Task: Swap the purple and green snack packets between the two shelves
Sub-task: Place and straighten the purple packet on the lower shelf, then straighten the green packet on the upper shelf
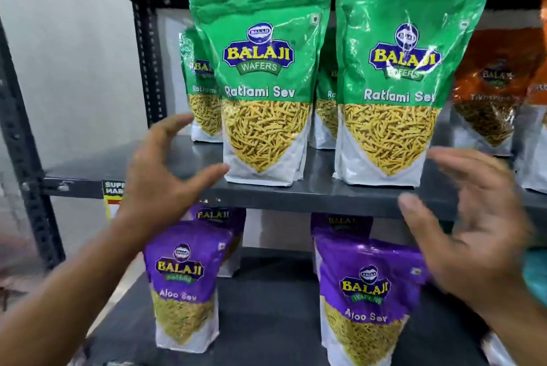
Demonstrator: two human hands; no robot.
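Two green Ratlami Sev packets stand upright at the front of the upper shelf (319, 198), the left one (260, 75) and the right one (396, 81), with more green packets (201, 90) behind them. Purple Aloo Sev packets stand on the lower shelf (266, 318): one at the left (185, 282), one at the right (365, 303), others behind. My left hand (165, 176) is open, fingers spread, just left of the left green packet and apart from it. My right hand (479, 226) is open and blurred, below and to the right of the right green packet, holding nothing.
Orange snack packets (494, 84) stand on the upper shelf to the right of the green ones. A black perforated upright (148, 63) and a grey wall (74, 69) are on the left. A yellow label (112, 194) hangs under the upper shelf's front edge.
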